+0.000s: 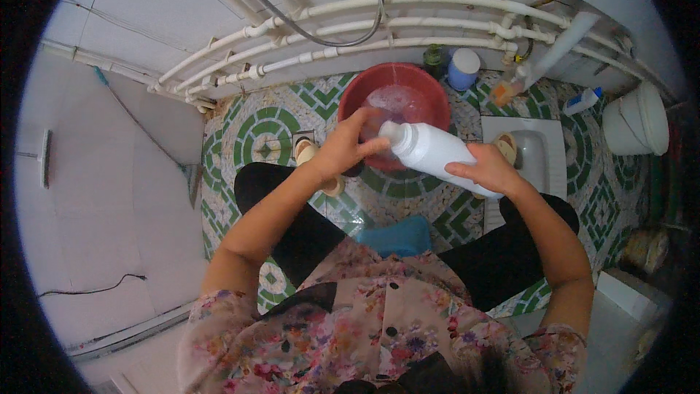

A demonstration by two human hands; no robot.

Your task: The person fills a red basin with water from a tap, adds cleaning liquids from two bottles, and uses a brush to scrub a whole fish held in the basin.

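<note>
My right hand (486, 168) grips a large white plastic bottle (437, 153) near its base. The bottle is tilted on its side, with its neck pointing left and its mouth over the near part of a red plastic basin (350, 85). My left hand (347, 142) is at the bottle's mouth, fingers curved and thumb at the rim. A blurred area lies between these fingers, and I cannot tell whether they hold a small thing there. Sudsy water (402, 98) fills the basin, which stands on the tiled floor.
Behind the basin stand a green bottle (432, 59) and a blue container (463, 70) with a white lid. A squat toilet (552, 148), white bucket (634, 120) and small white bottle (582, 102) are to the right. White pipes (426, 24) run along the wall. A blue plastic object (402, 235) lies between my legs.
</note>
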